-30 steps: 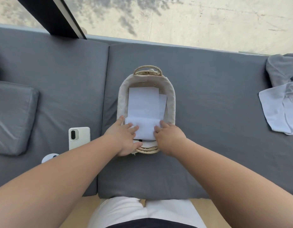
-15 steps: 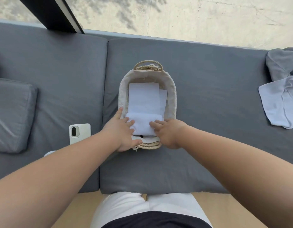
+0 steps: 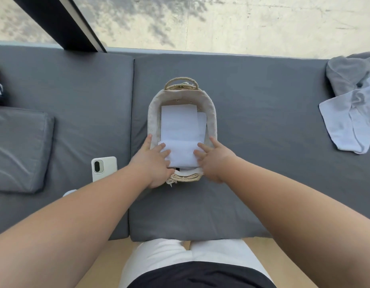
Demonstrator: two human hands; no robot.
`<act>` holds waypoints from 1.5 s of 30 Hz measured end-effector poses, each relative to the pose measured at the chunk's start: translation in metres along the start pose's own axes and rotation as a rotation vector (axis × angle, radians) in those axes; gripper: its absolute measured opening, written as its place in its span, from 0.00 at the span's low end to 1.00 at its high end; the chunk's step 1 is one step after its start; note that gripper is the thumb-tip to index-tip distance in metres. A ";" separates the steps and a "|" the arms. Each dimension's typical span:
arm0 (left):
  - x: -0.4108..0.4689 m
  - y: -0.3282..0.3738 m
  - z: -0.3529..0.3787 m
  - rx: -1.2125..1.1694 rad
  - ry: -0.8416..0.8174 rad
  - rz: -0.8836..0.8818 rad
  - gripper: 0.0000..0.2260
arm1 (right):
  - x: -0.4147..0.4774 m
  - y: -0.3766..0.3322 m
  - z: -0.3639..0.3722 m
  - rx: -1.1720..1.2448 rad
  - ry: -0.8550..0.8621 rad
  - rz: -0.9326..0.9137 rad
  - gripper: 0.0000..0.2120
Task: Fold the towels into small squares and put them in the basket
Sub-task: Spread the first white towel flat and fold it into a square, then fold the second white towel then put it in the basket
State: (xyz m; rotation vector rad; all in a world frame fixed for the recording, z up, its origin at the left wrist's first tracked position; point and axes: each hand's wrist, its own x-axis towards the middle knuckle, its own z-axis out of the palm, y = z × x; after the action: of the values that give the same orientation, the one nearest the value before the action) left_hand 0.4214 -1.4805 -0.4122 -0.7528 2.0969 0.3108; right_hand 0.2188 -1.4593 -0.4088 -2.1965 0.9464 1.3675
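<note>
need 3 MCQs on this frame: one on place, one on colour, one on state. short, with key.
1. Where is the phone?
A) on the grey cushion, left of the basket
B) inside the basket
C) on the floor

2. What colour is the folded towel at the near end of the basket?
A) red
B) white
C) green

3. What are the left hand and right hand doing?
A) lifting the basket by its handle
B) holding the phone
C) resting with straight fingers on the folded towel

Key:
1 A: the phone lies flat on the cushion, apart from the basket's left wall.
2 B: the cloth is plain white.
3 C: the fingers of both hands lie flat on the towel, one hand on each side.
</note>
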 end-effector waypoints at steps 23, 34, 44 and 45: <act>-0.141 0.147 -0.051 -0.865 0.665 -0.421 0.22 | -0.216 -0.010 0.160 0.928 0.553 0.564 0.31; -0.079 0.276 -0.138 -0.631 0.561 -0.203 0.24 | -0.297 0.032 0.314 1.133 0.552 0.748 0.32; 0.042 0.470 -0.270 -0.607 0.434 -0.244 0.23 | -0.351 0.189 0.495 1.131 0.485 0.667 0.32; 0.049 0.485 -0.281 -0.616 0.417 -0.235 0.23 | -0.358 0.201 0.506 1.131 0.480 0.666 0.32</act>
State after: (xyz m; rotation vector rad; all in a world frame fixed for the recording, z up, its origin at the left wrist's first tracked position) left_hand -0.0814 -1.2504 -0.3083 -1.5224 2.2773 0.7384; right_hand -0.3520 -1.1598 -0.3123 -1.3164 2.0760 0.2186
